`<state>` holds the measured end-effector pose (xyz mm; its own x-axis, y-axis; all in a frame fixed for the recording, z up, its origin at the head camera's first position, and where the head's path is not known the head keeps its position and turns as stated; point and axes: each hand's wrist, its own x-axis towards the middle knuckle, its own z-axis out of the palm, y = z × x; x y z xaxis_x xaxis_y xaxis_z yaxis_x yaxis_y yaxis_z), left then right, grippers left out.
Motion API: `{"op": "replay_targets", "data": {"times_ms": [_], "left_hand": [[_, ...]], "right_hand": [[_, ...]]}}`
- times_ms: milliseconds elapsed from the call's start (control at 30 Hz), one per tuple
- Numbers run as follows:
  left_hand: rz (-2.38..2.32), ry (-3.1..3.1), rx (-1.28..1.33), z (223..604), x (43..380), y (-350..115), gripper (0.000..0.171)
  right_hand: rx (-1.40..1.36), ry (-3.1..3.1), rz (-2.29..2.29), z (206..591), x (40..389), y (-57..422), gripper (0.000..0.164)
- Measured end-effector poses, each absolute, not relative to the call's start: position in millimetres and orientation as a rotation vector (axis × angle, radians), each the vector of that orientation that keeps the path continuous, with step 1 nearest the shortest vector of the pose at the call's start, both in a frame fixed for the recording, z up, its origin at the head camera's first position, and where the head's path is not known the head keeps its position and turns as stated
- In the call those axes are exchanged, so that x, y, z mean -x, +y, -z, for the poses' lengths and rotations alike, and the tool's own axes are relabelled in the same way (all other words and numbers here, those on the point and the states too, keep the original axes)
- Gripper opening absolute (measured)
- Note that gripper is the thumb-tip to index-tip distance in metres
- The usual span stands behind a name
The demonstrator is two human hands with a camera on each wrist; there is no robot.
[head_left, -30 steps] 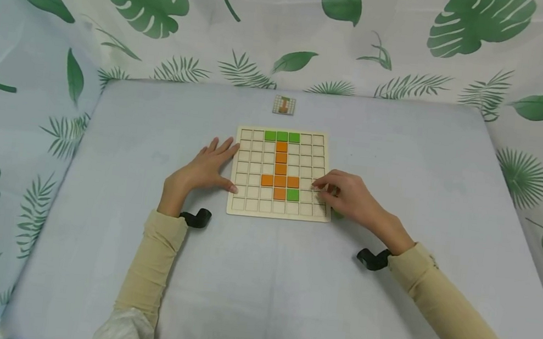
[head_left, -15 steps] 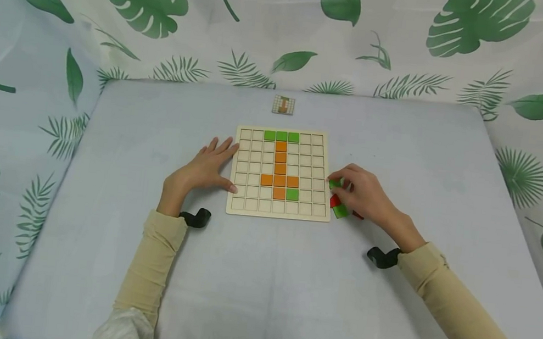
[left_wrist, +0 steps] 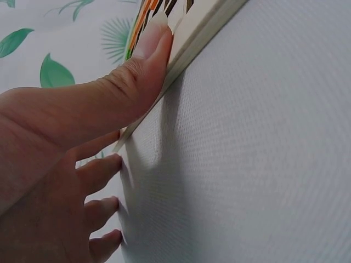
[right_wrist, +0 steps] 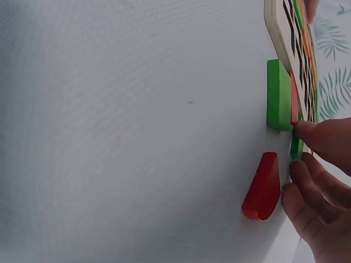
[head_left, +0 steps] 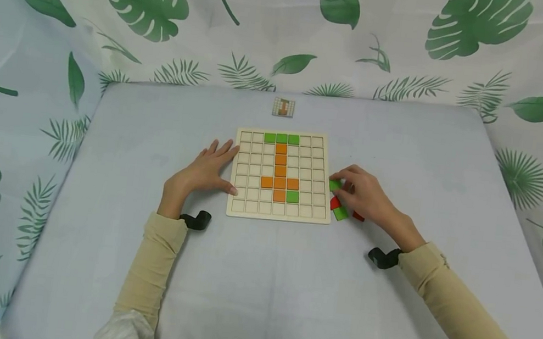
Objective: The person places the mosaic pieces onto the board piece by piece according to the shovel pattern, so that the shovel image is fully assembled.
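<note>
A pale wooden grid board [head_left: 253, 212] lies on the table, with green tiles [head_left: 282, 138] in its top row. Orange tiles [head_left: 279, 171] run down a middle column and cross it lower down, with one more green tile [head_left: 292, 196] beside the lowest orange one. My left hand [head_left: 204, 169] rests at the board's left edge, fingers spread and thumb [left_wrist: 149, 46] on the rim. Just off the right edge, my right hand [head_left: 362, 190] pinches a green tile [right_wrist: 296, 143] between thumb and fingers. Its palm side is mostly hidden in the head view.
Near the right hand lie a loose green tile [right_wrist: 279, 96], a red tile [head_left: 335, 203] against the board and another red tile [right_wrist: 263, 189]. Behind the board sits a small pattern card [head_left: 283, 107]. A leaf-print cloth [head_left: 246, 29] hangs behind the table.
My right hand has moved right, from over the board's right columns to the loose tiles beside it, and now pinches a green one. The left hand has stayed in place.
</note>
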<state>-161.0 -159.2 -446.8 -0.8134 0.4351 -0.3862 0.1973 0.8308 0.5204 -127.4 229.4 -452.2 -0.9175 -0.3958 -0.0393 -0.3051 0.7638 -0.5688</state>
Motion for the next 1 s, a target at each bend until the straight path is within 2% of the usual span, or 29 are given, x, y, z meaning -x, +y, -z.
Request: {"op": "replay_targets", "data": {"times_ms": [333, 667, 1000], "left_hand": [[-0.631, 2.512, -0.461, 448.4, 160.7, -159.6, 0.113], [-0.632, 2.517, -0.466, 445.3, 159.5, -158.0, 0.112], [-0.635, 2.517, -0.465, 442.8, 159.1, -157.7, 0.111]], "right_hand": [[0.529, 2.807, 0.848, 452.5, 126.8, 229.3, 0.03], [0.504, 2.856, 0.92, 450.8, 126.3, 230.0, 0.018], [0.542, 2.827, 1.041, 446.7, 123.6, 226.7, 0.022]]}}
